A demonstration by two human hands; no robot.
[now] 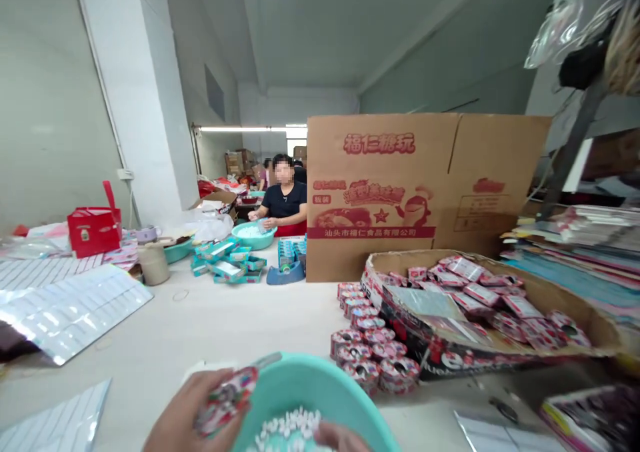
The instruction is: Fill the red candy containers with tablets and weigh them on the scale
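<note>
My left hand (193, 415) is closed around a small printed box (227, 402) in red, black and white, tilted over the left rim of a turquoise basin (345, 392). Small white pieces (290, 425) lie in the bottom of that basin. My right hand (345, 437) is low in the basin beside the white pieces. It is blurred and partly cut off by the lower frame edge, so its grip is hidden. Right of the basin, similar printed boxes (379, 351) with round openings stand in rows on the white table (225, 319).
A cut-down carton (500, 365) with more printed boxes stands at right, before a tall cardboard box (370, 252). Teal boxes (230, 259) and a blue tape dispenser (285, 275) lie ahead. Across the table, a co-worker (286, 199) handles another basin (254, 239). Shiny sheets (80, 305) lie left.
</note>
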